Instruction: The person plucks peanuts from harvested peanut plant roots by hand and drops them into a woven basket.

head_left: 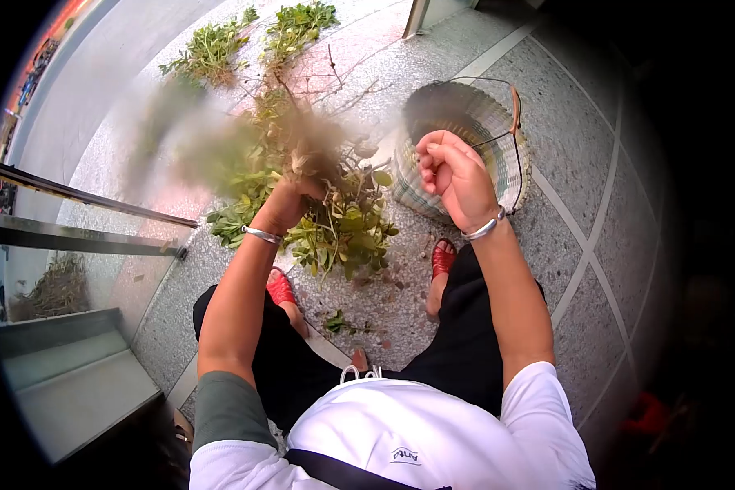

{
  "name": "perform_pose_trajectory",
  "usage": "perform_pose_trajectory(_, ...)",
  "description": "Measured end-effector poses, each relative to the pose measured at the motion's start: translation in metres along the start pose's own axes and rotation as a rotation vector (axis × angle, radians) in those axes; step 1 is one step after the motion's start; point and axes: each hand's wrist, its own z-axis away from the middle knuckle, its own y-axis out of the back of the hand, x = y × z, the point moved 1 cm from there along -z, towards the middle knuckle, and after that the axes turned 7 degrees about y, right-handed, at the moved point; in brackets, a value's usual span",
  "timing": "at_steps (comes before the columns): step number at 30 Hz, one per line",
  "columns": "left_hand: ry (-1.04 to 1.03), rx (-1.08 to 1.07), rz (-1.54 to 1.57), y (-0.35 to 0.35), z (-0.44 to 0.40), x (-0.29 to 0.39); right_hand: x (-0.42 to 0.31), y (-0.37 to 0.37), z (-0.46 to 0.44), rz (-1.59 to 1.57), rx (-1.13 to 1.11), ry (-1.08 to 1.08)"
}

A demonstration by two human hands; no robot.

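Observation:
My left hand (282,204) is closed around the stems of a bunch of peanut plants (343,237), held in front of my feet. Its leaves hang below and beside the hand, while the roots above it are smeared by blur. A few pale pods (365,150) show among the roots. My right hand (459,178) is raised by the near rim of a woven basket (416,184), with its fingers curled in toward the palm. Whatever those fingers may hold is hidden. The basket has a wire handle with a brown grip, and its inside is mostly in shadow.
More leafy plants (212,51) lie on the floor farther out. Loose leaves (339,322) and soil crumbs are scattered between my red sandals (280,287). A glass door with a metal frame (90,237) stands at the left, beside a grey step (82,384).

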Motion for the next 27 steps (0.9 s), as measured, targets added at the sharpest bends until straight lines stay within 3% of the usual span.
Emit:
perform_pose_trajectory(4,-0.034,-0.100,-0.202,-0.002,0.005,-0.003,0.004,-0.013,-0.004,0.276,-0.049,-0.060)
perform_pose_trajectory(8,0.075,-0.062,-0.097,-0.013,0.011,-0.001,0.023,-0.026,0.000,0.714,-0.229,0.109)
perform_pose_trajectory(9,0.103,-0.083,-0.089,-0.011,0.011,-0.001,0.022,-0.027,0.002,0.704,-0.288,0.020)
perform_pose_trajectory(14,0.176,-0.067,-0.008,-0.012,0.012,0.000,0.030,-0.030,0.003,0.782,-0.255,0.163)
perform_pose_trajectory(18,0.159,-0.011,-0.001,-0.021,0.013,0.008,0.022,-0.036,0.008,0.916,-0.240,0.220)
perform_pose_trajectory(19,0.041,-0.035,-0.157,-0.018,0.009,0.006,0.021,-0.037,0.009,0.948,-0.251,0.218)
perform_pose_trajectory(24,-0.296,-0.069,-0.633,-0.015,0.004,-0.003,0.018,-0.042,0.017,0.538,-0.303,-0.194)
perform_pose_trajectory(25,-0.222,-0.044,-0.617,-0.015,0.003,-0.001,0.015,-0.043,0.019,0.485,-0.305,-0.299)
perform_pose_trajectory(27,-0.270,0.024,-0.611,-0.018,0.000,-0.001,0.020,-0.042,0.022,0.398,-0.270,-0.253)
